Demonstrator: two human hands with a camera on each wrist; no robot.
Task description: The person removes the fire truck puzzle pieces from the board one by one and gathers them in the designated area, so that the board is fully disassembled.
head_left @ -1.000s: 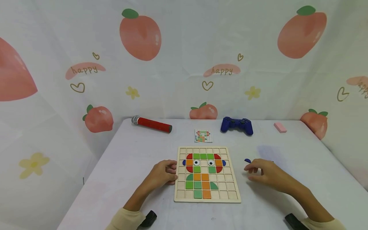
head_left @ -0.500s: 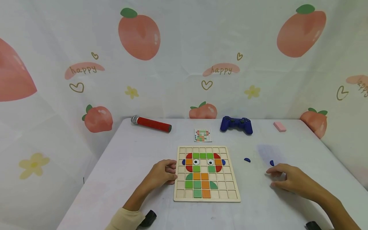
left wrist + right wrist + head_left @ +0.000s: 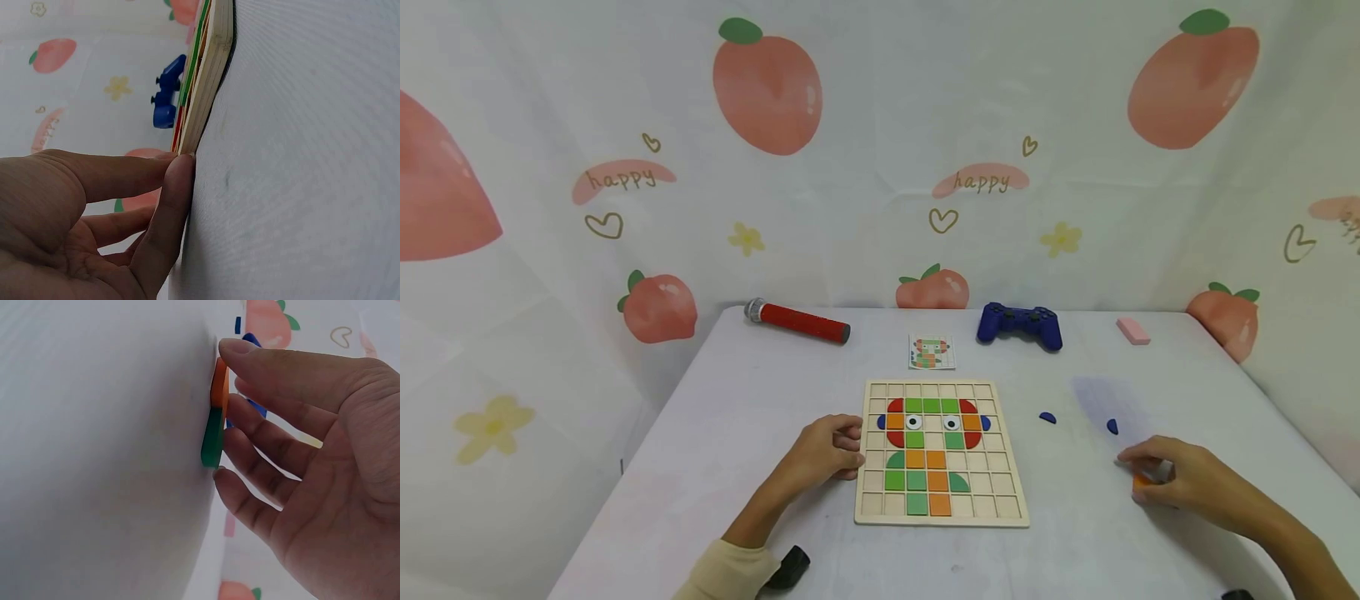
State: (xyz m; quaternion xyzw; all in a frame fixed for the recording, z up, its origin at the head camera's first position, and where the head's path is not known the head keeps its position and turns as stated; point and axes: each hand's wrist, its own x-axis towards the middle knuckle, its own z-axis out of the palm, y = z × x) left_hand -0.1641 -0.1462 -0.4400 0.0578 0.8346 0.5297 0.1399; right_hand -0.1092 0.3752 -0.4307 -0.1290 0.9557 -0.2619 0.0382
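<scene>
My left hand [image 3: 822,450] holds the left edge of a wooden grid board [image 3: 992,506], thumb and forefinger pinching its rim in the left wrist view. Coloured tiles on the board form a figure with two round eye tiles [image 3: 913,422]. On the right, my right hand [image 3: 1187,483] reaches over an orange tile [image 3: 219,384] and a green tile [image 3: 212,440] lying end to end on the table. Its thumb is near the orange end and its little finger near the green end, the fingers loosely bent. Two blue half-round tiles [image 3: 1048,417] lie beyond that hand.
A small picture card [image 3: 932,352] lies behind the board. Along the far edge are a red microphone [image 3: 801,322], a blue game controller [image 3: 1019,326] and a pink block [image 3: 1132,331]. A patterned cloth [image 3: 850,233] hangs behind the table.
My right hand has moved right, away from beside the board, uncovering the blue half-round tiles and coming over the orange tile. The left hand stays at the board's edge.
</scene>
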